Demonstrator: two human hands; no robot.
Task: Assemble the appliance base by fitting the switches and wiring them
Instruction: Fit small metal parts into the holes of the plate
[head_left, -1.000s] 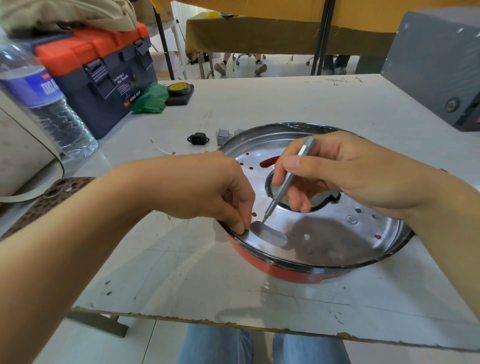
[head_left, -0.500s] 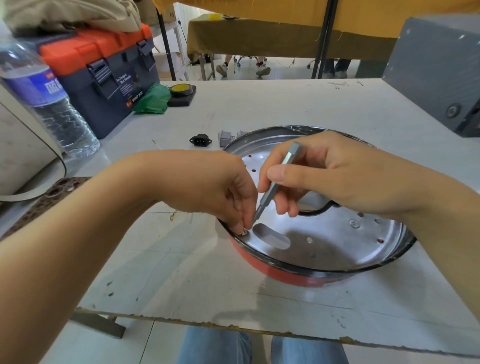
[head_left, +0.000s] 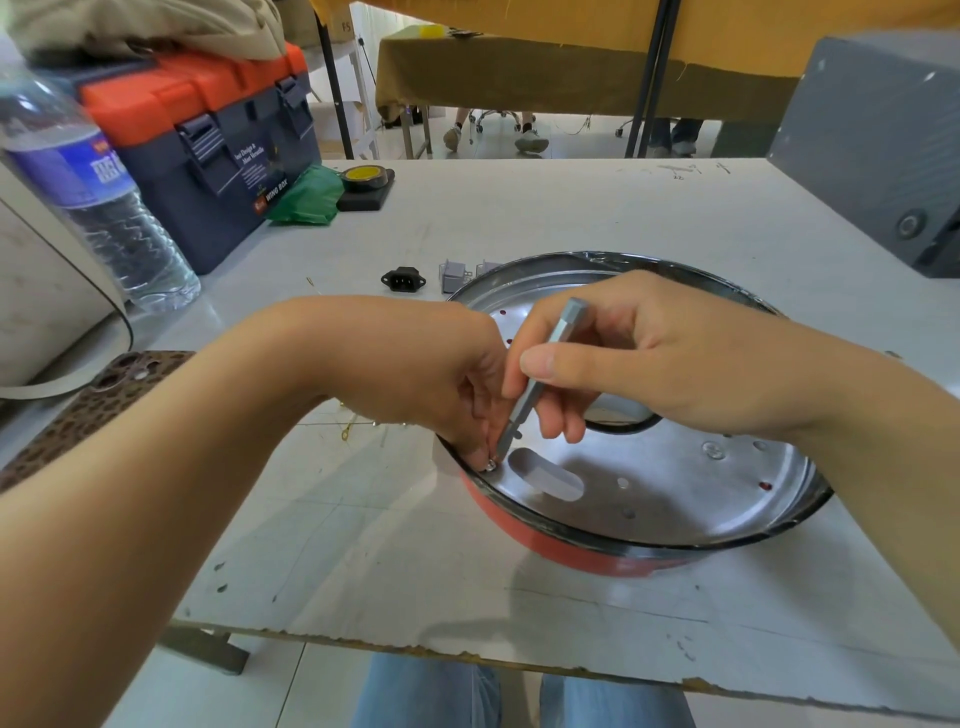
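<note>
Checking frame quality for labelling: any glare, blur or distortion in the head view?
Head view: wide-angle bowing at the table edge; water bottle at far left smeared; soft sheen and the hands' shadow on the steel base; right hand, screwdriver bit and left hand sharp.

The appliance base (head_left: 675, 499) is shiny polished metal inside, glossy red outside – the screwdriver bit (head_left: 540, 379) is matt grey metal; the desk (head_left: 363, 545) is matt, scratched, chipped.
</note>
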